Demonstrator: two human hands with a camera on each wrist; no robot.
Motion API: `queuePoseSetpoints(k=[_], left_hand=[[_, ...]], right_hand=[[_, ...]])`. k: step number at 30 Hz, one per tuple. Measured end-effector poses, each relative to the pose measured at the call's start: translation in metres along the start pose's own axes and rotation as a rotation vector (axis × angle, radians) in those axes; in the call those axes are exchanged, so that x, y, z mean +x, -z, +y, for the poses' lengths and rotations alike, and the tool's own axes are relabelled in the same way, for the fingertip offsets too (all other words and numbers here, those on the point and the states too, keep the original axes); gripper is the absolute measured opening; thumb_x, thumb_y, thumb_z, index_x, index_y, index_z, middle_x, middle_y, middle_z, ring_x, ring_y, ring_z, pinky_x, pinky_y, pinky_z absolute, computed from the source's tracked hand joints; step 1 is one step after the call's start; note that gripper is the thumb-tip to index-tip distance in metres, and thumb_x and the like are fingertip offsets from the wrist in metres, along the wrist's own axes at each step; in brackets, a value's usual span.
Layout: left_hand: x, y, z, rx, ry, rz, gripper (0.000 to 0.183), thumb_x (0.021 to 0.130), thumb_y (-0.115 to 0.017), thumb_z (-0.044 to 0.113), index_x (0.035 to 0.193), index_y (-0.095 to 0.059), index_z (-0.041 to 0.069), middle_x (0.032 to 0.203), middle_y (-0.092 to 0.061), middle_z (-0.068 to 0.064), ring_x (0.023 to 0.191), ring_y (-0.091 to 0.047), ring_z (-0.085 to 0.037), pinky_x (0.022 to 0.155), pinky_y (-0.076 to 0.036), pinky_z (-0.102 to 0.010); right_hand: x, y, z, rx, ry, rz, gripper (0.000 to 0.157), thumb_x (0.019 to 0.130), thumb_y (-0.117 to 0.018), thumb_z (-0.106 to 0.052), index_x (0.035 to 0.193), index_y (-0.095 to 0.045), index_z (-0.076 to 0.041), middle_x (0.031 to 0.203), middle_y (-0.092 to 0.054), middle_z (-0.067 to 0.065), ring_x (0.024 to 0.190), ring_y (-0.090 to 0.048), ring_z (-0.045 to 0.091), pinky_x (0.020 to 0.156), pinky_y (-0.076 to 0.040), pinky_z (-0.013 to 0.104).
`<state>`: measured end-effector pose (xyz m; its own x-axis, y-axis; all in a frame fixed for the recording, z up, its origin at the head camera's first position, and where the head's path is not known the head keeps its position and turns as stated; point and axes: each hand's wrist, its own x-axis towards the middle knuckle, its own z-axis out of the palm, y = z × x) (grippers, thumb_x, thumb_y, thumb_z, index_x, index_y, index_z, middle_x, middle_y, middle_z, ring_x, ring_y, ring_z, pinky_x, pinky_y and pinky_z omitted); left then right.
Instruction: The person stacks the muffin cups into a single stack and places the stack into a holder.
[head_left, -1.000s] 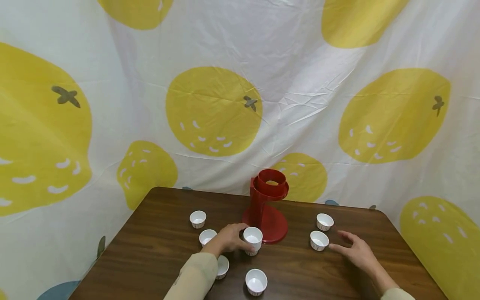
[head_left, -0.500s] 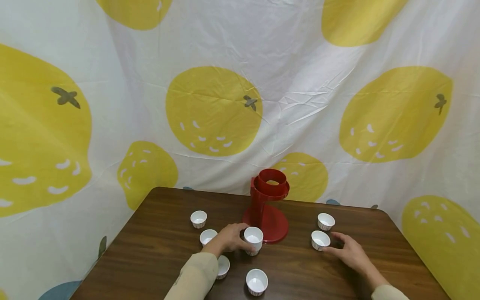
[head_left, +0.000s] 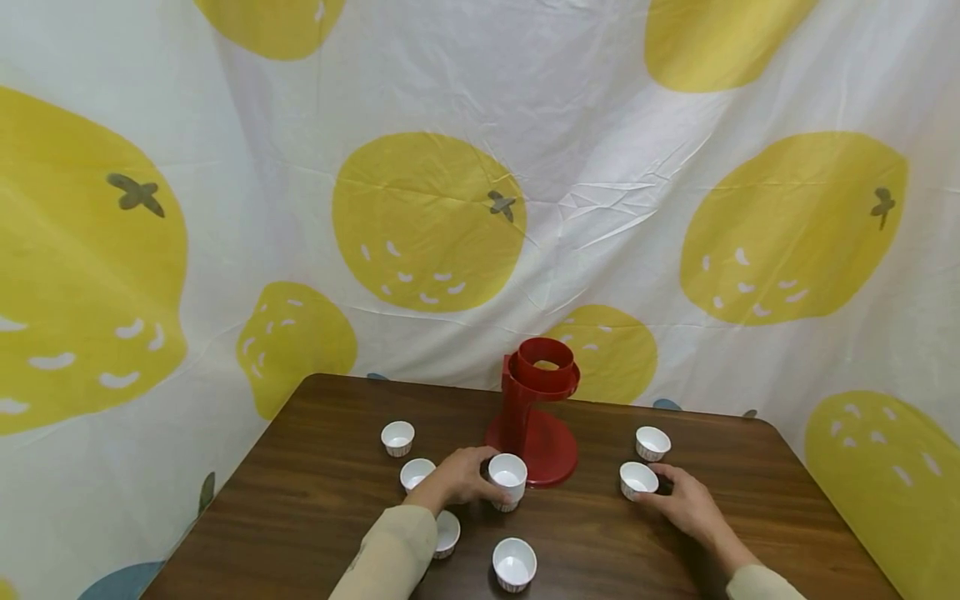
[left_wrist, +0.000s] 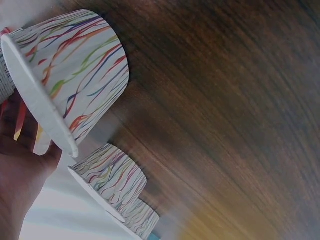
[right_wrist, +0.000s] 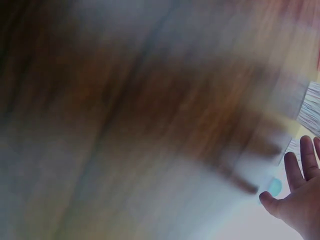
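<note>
My left hand (head_left: 467, 478) grips a small stack of nested white paper cups (head_left: 507, 472) in front of the red stand. Colourful squiggles cover the outside of a large paper cup (left_wrist: 75, 75) in the left wrist view, where it partly hides that hand's fingers. On the right, my right hand (head_left: 686, 502) pinches a single paper cup (head_left: 638, 478), thumb at its front and fingers at its far right side. The right wrist view is blurred, with the hand low at the right edge. Just behind that cup sits another paper cup (head_left: 652, 443).
A red plastic stand (head_left: 517, 421) with a round base holds a short red tube (head_left: 545, 364) in its upper ring. More paper cups stand left of centre, at the back (head_left: 397, 437), beside the left forearm (head_left: 446, 533) and near the front (head_left: 514, 563). A lemon-print cloth (head_left: 600, 167) hangs behind the table.
My right hand has moved left to the nearer right-hand cup and closed its thumb and fingers on it; the cup has shifted slightly left. The left hand keeps its hold on the stack.
</note>
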<state>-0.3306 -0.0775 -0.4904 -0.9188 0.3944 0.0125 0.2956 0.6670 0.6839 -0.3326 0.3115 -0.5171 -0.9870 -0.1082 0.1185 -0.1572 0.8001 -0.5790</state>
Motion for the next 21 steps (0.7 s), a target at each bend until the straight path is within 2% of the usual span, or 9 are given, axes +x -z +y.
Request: queuePoseSetpoints(k=[10,21], left_hand=[[0.001,0.0,-0.002,0.003,-0.009,-0.002,0.06,0.072,-0.088,0.034,0.122,-0.064,0.01,0.109,-0.067,-0.004,0.106,-0.06,-0.025,0.096,-0.045,-0.046],[0.002,-0.001,-0.002,0.019,-0.009,-0.003,0.061,0.072,-0.089,0.034,0.123,-0.064,0.01,0.111,-0.067,-0.005,0.107,-0.06,-0.026,0.096,-0.045,-0.047]], right_hand=[[0.0,-0.003,-0.009,0.034,0.006,0.018,0.076,0.079,-0.082,-0.042,0.129,-0.056,0.009,0.128,-0.057,0.032,0.12,-0.052,0.049,0.095,-0.042,0.06],[-0.001,-0.009,-0.024,0.09,0.016,0.043,0.069,0.077,-0.085,-0.04,0.126,-0.061,0.002,0.124,-0.064,0.022,0.117,-0.057,0.037,0.092,-0.045,0.05]])
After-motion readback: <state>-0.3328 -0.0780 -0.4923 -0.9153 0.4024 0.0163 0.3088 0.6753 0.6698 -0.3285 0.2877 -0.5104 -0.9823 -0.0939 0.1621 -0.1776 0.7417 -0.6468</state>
